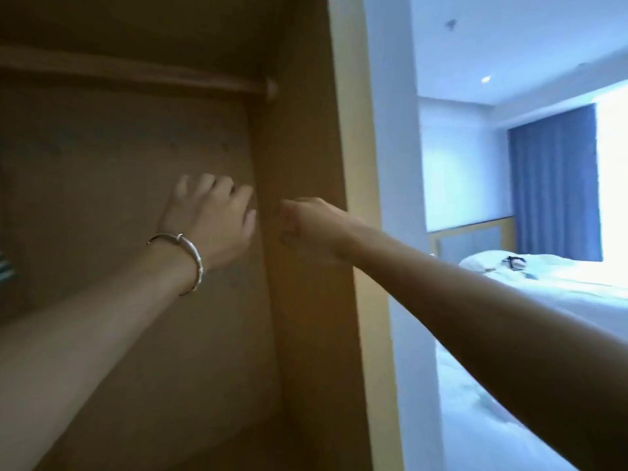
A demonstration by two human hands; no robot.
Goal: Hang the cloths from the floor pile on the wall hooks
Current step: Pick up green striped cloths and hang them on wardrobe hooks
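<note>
The left hand (212, 215), a smooth silver metal bangle (185, 258) on its wrist, reaches with loosely bent fingers, holding nothing, into the back corner of a plain brown wooden wardrobe (306, 130). The right hand (312, 229) is just beside it, not touching. Its fingers curl against the flat side panel, perhaps feeling for a hook, but the blur hides whether they pinch anything. No cloths or hooks show; a round wooden rail (136, 76) runs above.
</note>
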